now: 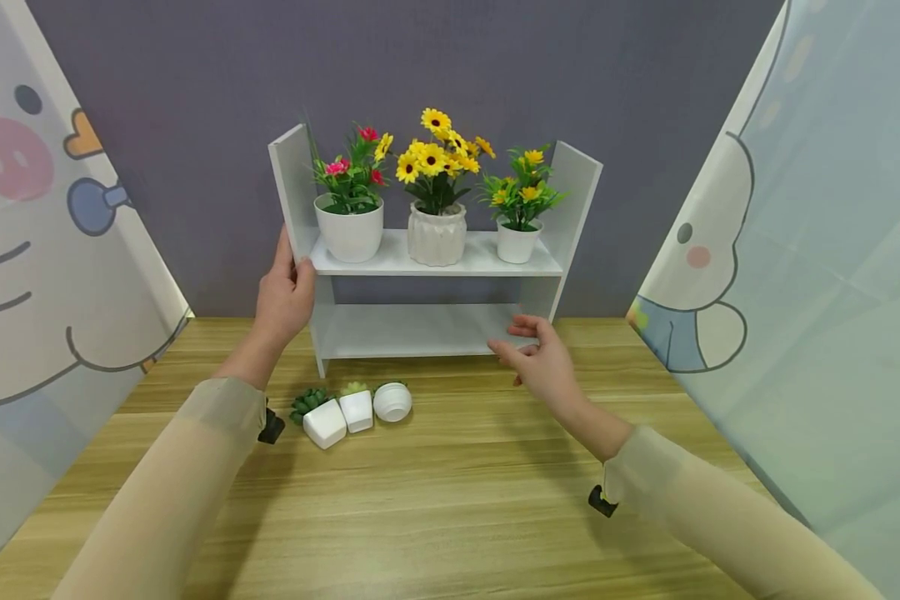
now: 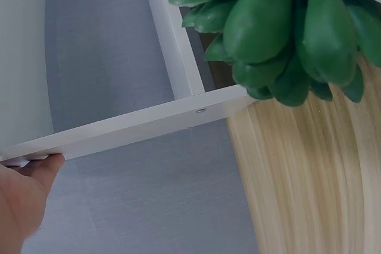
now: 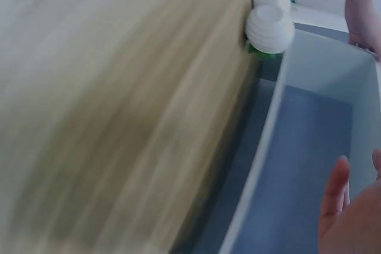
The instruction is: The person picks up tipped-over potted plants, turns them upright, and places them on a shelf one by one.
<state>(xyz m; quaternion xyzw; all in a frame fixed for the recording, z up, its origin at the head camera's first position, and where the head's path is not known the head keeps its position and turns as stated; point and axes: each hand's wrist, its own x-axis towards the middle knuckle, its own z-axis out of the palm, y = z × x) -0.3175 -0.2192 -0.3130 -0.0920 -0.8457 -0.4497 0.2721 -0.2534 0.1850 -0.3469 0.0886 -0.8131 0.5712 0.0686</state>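
A white two-tier shelf (image 1: 427,268) stands upright at the back of the table. My left hand (image 1: 285,296) touches the outside of its left side panel (image 1: 288,179), fingers extended along it and thumb by the front edge. In the left wrist view, a fingertip (image 2: 55,162) rests against that panel. My right hand (image 1: 543,362) is in front of the lower board's right end, fingers loosely bent and holding nothing. On the upper board stand a pot of red flowers (image 1: 350,233), a ribbed pot of yellow daisies (image 1: 437,237) and a smaller pot of yellow flowers (image 1: 516,243).
Three small white-potted succulents lie tipped over before the shelf's left front: a dark green one (image 1: 325,423), a middle one (image 1: 357,411) and a round-potted one (image 1: 392,402). A grey wall (image 1: 450,58) stands behind; cartoon-printed curtains (image 1: 795,292) flank the wooden table (image 1: 450,508).
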